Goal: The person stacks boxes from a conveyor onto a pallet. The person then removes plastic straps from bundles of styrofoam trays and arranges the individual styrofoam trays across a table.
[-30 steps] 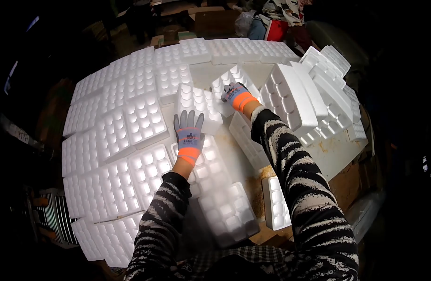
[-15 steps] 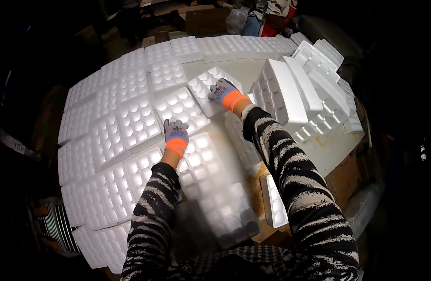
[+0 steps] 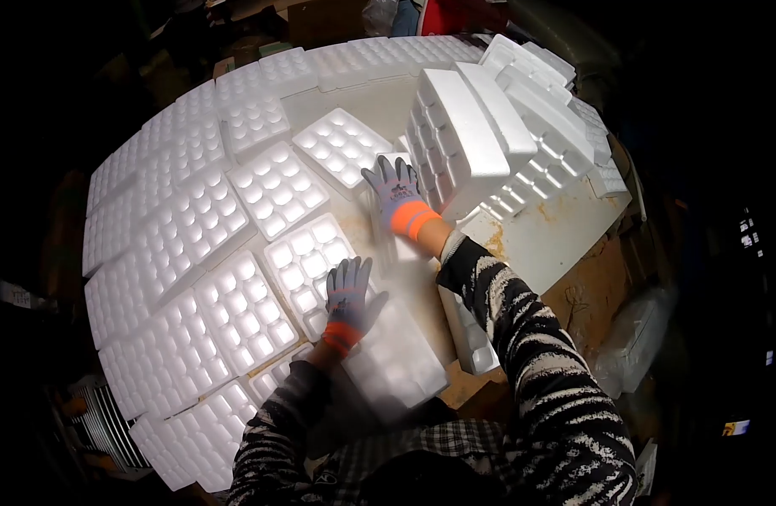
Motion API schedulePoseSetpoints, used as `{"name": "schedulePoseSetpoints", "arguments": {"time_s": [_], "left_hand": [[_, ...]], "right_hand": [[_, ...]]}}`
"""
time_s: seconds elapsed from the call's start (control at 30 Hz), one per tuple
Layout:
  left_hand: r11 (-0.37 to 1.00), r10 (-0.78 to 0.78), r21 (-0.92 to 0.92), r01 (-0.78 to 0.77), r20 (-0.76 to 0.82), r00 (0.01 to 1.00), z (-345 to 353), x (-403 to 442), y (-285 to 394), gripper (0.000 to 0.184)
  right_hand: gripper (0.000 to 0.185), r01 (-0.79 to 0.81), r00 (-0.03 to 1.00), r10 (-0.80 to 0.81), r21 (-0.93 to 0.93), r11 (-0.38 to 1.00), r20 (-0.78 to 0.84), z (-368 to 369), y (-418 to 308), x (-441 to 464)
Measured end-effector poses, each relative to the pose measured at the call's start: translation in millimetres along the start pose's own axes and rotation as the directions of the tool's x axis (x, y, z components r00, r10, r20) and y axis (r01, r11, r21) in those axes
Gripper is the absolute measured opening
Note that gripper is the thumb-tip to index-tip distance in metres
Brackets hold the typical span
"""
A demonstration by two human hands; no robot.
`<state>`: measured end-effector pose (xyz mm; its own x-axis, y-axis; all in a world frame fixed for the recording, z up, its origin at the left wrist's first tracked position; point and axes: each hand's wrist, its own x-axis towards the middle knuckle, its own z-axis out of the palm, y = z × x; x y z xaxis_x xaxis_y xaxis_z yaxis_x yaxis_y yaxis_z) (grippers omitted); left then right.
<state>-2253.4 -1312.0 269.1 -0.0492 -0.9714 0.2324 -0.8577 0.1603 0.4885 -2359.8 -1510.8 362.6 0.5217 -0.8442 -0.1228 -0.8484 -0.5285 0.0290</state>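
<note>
My left hand [image 3: 352,299], in a grey and orange glove, has its fingers spread over the lower right part of a white foam tray [image 3: 302,263] with round hollows. My right hand [image 3: 398,190], gloved alike, lies with fingers apart on a narrow foam piece [image 3: 392,244] that stands on its side. Just left of my right hand a foam tray [image 3: 340,148] lies at an angle, and another tray [image 3: 278,191] lies below and left of it. Nearer my body, a blurred foam tray [image 3: 398,358] sits below my left hand.
Rows of foam trays [image 3: 177,223] cover the left side of the table [image 3: 346,94]. At the right, thick foam trays [image 3: 460,135] lean upright in a stack. A clear plastic bag [image 3: 637,337] hangs at the right. Part of a person [image 3: 464,15] shows at the top.
My right hand has left the angled tray and moved down to the narrow piece. My left hand has moved down and right, its fingers now spread. The whole view has shifted.
</note>
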Motion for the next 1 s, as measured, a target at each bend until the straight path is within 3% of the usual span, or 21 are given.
{"name": "schedulePoseSetpoints", "arguments": {"time_s": [0.1, 0.2, 0.23, 0.27, 0.33, 0.4, 0.47, 0.53, 0.63, 0.67, 0.73, 0.8, 0.87, 0.93, 1.0], "left_hand": [[0.998, -0.003, 0.064, 0.006, -0.041, 0.999, 14, -15, -7, 0.081], [0.999, -0.028, 0.028, 0.031, -0.113, 0.993, 5, -7, 4, 0.084], [1.0, 0.011, 0.01, -0.01, -0.141, 0.99, 3, -2, 11, 0.084], [0.998, 0.05, 0.029, -0.047, -0.111, 0.993, -1, 5, 21, 0.083], [0.992, 0.111, 0.066, -0.107, -0.05, 0.993, -5, 18, 44, 0.082], [0.985, 0.125, 0.118, -0.123, -0.003, 0.992, 11, 30, 56, 0.079], [0.988, 0.097, 0.109, -0.106, 0.086, 0.992, 34, 38, 61, 0.076], [0.967, 0.079, 0.23, -0.108, 0.132, 0.988, 38, 42, 66, 0.068], [0.956, 0.004, 0.292, -0.04, 0.123, 0.992, 44, 45, 79, 0.06], [0.949, -0.032, 0.316, -0.019, 0.156, 0.987, 42, 45, 83, 0.056], [0.942, -0.049, 0.334, 0.02, 0.078, 0.996, 60, 46, 86, 0.054], [0.996, 0.031, 0.083, -0.021, -0.126, 0.992, 71, 48, 108, 0.064], [0.98, 0.144, -0.123, -0.156, -0.102, 0.984, 55, 33, 174, 0.07], [0.948, 0.31, -0.003, -0.319, 0.247, 0.918, 70, 3, 227, 0.076], [0.921, 0.335, 0.025, -0.389, 0.463, 0.821, 92, -22, 255, 0.082]], "right_hand": [[0.081, 0.215, 0.976, -0.218, 0.209, 0.954, -0.01, 0, 31, -13], [0.079, 0.3, 0.952, -0.302, 0.336, 0.893, -0.048, -17, 62, -38], [0.074, 0.348, 0.935, -0.321, 0.21, 0.914, -0.152, -19, 66, -42], [0.062, 0.473, 0.866, -0.403, 0.221, 0.853, -0.295, -38, 68, -52], [0.056, 0.412, 0.655, -0.448, -0.209, 0.887, -0.609, -84, 68, -77], [0.067, -0.044, 0.668, -0.125, -0.207, 0.977, -0.734, -129, 67, -91], [0.073, -0.296, 0.81, 0.137, -0.196, 0.935, -0.569, -134, 94, -84], [0.06, -0.151, 0.866, 0.108, -0.048, 0.987, -0.489, -120, 127, -81], [0.062, 0.07, 0.74, 0.015, 0.099, 0.993, -0.672, -121, 180, -122], [0.065, 0.154, 0.654, 0.009, 0.145, 0.977, -0.756, -124, 196, -144], [0.062, 0.402, 0.529, -0.01, 0.24, 0.883, -0.849, -118, 239, -201], [0.06, 0.617, 0.546, 0.122, 0.496, 0.61, -0.829, -90, 281, -266], [0.059, 0.43, 0.683, 0.298, 0.697, 0.573, -0.667, -79, 317, -336], [0.059, 0.106, 0.733, 0.494, 0.796, 0.596, -0.467, -32, 358, -389], [0.06, 0.089, 0.707, 0.581, 0.867, 0.491, -0.402, 41, 394, -414]]}}
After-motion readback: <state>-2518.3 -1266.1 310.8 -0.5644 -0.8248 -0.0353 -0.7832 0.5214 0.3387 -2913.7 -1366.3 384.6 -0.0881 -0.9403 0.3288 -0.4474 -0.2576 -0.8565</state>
